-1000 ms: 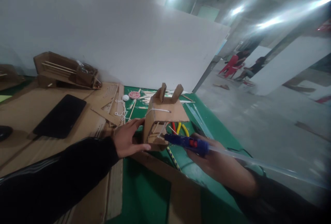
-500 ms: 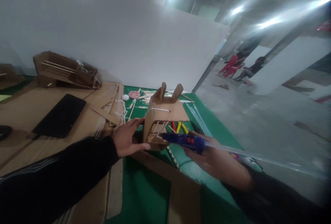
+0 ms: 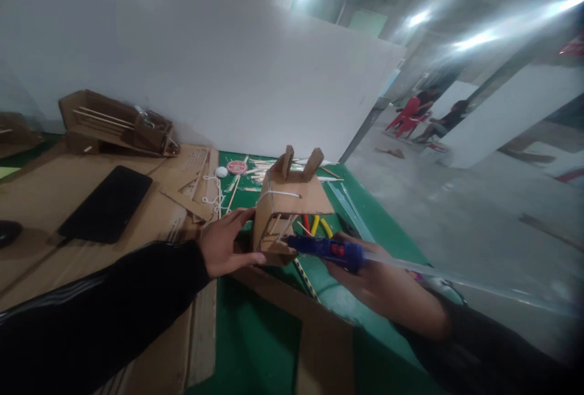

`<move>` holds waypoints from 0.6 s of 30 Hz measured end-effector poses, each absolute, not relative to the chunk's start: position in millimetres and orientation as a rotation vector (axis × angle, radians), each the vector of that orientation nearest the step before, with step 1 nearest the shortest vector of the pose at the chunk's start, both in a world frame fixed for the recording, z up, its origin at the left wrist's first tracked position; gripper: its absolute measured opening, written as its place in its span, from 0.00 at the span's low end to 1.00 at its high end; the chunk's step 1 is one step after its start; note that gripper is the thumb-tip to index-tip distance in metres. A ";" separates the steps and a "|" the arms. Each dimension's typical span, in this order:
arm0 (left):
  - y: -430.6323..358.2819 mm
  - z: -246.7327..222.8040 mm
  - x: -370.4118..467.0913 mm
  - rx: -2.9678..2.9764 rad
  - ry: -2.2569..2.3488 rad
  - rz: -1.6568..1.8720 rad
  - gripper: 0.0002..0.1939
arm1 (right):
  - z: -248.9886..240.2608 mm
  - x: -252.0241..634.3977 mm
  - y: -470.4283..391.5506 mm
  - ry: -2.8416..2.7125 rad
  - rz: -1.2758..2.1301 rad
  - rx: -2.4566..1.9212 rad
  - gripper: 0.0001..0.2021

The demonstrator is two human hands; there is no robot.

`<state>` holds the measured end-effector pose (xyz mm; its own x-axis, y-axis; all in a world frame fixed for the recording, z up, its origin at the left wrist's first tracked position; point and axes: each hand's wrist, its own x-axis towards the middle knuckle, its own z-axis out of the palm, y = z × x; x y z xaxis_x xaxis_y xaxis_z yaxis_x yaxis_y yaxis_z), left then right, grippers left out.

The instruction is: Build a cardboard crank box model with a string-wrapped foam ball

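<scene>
A small cardboard box model stands on the green table, with two upright tabs on top, a white string across it and thin sticks inside its open side. My left hand grips its left side, thumb at the lower front edge and fingers behind. In my right hand is a blue hot glue gun, with a long clear glue stick out of its back. The nozzle tip is at the lower part of the box's open side; whether it touches is unclear.
Behind the box lie thin wooden sticks, a pink round item and white string. Yellow-handled pliers lie to the right. On cardboard at left are a black phone and another cardboard model. Two people sit far off.
Almost nothing differs. The glue gun and my right hand have shifted very slightly to the right; the box and my left hand stay in place.
</scene>
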<state>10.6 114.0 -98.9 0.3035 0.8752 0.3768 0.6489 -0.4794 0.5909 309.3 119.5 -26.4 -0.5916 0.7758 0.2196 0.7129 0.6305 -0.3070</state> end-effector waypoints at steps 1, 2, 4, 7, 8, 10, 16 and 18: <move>114.2 -98.7 10.4 2.243 1.369 0.974 0.41 | -26.0 310.0 118.8 -2.528 0.228 -1.197 0.05; 114.4 -98.4 10.3 2.239 1.361 0.976 0.41 | -25.4 310.7 117.9 -2.526 0.193 -1.203 0.05; 114.8 -97.8 10.2 2.234 1.355 0.980 0.40 | -23.4 311.8 116.3 -2.517 0.162 -1.198 0.06; 115.1 -97.8 9.9 2.247 1.356 0.965 0.40 | -19.8 312.4 113.7 -2.540 0.208 -1.167 0.05; 115.1 -97.9 9.8 2.250 1.363 0.960 0.40 | -18.9 312.4 112.8 -2.551 0.224 -1.166 0.04; 115.2 -98.2 9.6 2.254 1.368 0.952 0.41 | -18.4 312.2 111.1 -2.537 0.239 -1.177 0.04; 116.4 -99.2 9.7 2.251 1.358 0.963 0.41 | -22.2 309.3 106.9 -2.462 0.258 -1.185 0.02; 116.9 -99.6 9.8 2.250 1.356 0.964 0.40 | -23.1 307.4 105.6 -2.463 0.237 -1.173 0.03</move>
<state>9.8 116.9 -99.6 0.3135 0.8723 0.3752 0.6407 -0.4859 0.5945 307.4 105.6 -23.1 -0.5677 0.7736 0.2815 0.7059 0.6333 -0.3171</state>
